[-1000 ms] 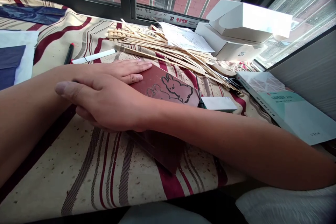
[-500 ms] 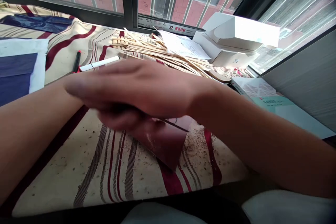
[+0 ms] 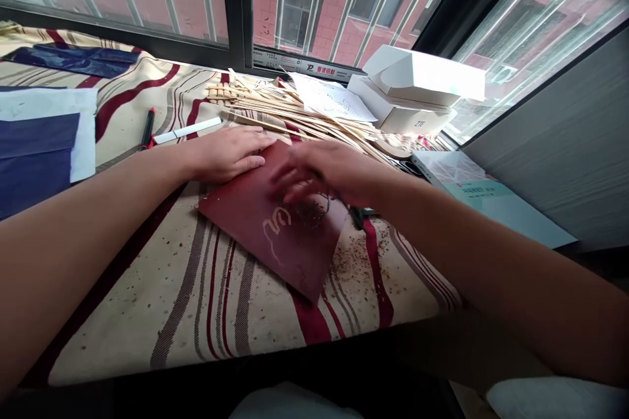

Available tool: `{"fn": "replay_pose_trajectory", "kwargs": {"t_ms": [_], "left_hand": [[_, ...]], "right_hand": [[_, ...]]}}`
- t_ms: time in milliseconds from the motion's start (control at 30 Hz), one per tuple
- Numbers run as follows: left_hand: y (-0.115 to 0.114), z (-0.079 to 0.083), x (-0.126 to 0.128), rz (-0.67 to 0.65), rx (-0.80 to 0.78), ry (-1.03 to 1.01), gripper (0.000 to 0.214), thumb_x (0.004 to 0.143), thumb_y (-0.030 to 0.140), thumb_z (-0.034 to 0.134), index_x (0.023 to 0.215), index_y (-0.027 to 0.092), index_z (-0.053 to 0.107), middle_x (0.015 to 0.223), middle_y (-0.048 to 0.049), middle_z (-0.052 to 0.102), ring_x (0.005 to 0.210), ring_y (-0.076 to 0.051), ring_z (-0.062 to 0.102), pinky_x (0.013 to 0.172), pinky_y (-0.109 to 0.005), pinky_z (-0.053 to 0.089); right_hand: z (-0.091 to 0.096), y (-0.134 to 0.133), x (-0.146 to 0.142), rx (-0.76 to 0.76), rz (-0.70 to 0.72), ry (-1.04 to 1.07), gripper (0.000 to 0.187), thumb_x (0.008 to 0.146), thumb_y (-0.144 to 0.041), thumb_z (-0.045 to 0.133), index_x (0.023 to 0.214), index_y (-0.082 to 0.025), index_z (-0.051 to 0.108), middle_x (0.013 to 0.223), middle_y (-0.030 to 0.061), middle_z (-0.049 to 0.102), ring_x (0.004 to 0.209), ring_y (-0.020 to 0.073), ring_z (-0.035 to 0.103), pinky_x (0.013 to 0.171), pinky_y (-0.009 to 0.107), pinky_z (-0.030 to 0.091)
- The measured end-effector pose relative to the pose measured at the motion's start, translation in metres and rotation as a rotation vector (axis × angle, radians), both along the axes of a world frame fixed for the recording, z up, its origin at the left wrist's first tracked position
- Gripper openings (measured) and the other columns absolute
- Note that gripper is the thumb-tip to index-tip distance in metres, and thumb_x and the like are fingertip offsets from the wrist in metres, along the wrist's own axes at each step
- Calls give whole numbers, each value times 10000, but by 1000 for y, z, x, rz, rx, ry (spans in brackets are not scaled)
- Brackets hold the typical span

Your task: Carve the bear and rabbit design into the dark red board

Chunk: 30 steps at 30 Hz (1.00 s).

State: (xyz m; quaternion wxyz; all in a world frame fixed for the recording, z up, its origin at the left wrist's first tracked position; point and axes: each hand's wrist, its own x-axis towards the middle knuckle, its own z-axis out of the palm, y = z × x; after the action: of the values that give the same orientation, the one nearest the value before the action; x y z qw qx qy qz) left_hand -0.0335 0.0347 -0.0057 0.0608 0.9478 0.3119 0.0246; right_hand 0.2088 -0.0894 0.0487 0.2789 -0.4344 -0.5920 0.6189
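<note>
red lino block [image 3: 246, 229] beneath right hand [image 3: 322, 173]

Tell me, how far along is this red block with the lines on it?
Some looks done: pale curved lines show on the dark red block, with crumbly shavings on the striped cloth beside it. In hand: the left hand lies flat on the block, and the right hand is a blur over it. Left: perhaps the block's plain, lineless areas, but I can't tell how much remains.
</note>
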Motion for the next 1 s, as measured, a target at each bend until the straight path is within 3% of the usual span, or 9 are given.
{"fn": "replay_pose_trajectory", "kwargs": {"t_ms": [100,200,267,367,433,600,733,833,1000], "left_hand": [[-15,13,2,-50,-14,-47,879,1083,748,313,1748,188,442,1814,-118,416,1722,-336,303,1440,-490,180],[-53,28,14,-159,-190,24,1040,946,879,576,1814,400,260,1903,7,171,1767,-352,178,1434,-491,223],[-81,34,26,-267,-266,130,1236,808,855,790,1816,417,225,1903,5,77,1769,-409,102,1438,-558,209],[-102,32,39,-319,-318,187,1284,773,740,917,1811,396,243,1892,-39,99,1761,-434,107,1440,-619,149],[-98,24,41,-300,-332,160,1325,738,780,927,1809,389,252,1887,-50,121,1755,-449,108,1438,-639,125],[-75,4,28,-313,-311,67,1354,716,876,879,1810,413,229,1891,-60,137,1749,-466,119,1436,-640,136],[-73,8,20,-297,-323,70,1297,779,910,802,1814,440,177,1900,-33,104,1757,-448,108,1433,-618,163],[-75,19,21,-271,-359,102,1168,908,892,674,1827,414,133,1905,-14,29,1773,-396,52,1434,-583,170],[-73,26,25,-233,-379,127,946,1049,716,577,1831,348,192,1901,-4,50,1781,-356,-5,1446,-581,70]], "right_hand": [[16,11,32,228,-186,-78,302,1160,-397,478,914,-225,516,941,64,733,616,122,681,513,243,518],[26,21,75,448,-247,-366,329,1163,-430,365,893,-253,429,846,9,621,474,75,429,440,264,305],[23,27,98,481,-276,-497,311,1142,-401,407,877,-247,460,793,6,579,508,91,385,483,283,310],[3,38,113,498,-271,-707,147,1056,-299,564,929,-226,584,818,59,662,630,161,494,582,324,406],[-13,44,114,523,-262,-819,107,1020,-249,592,1101,-211,651,919,92,719,730,210,570,669,360,466],[-27,43,117,591,-211,-920,494,1042,-175,503,1535,-174,530,1219,145,766,931,255,702,852,412,537],[-18,15,114,681,-228,-948,390,1053,-199,498,1427,-144,592,1299,182,750,1159,287,706,978,418,541],[-16,-14,103,702,-196,-992,332,1098,-388,523,1296,-161,663,1167,169,771,1076,322,723,951,447,542],[-24,-33,90,673,-55,-1179,491,1041,-334,583,1490,-135,596,1279,201,767,1151,386,734,983,490,553]]}}
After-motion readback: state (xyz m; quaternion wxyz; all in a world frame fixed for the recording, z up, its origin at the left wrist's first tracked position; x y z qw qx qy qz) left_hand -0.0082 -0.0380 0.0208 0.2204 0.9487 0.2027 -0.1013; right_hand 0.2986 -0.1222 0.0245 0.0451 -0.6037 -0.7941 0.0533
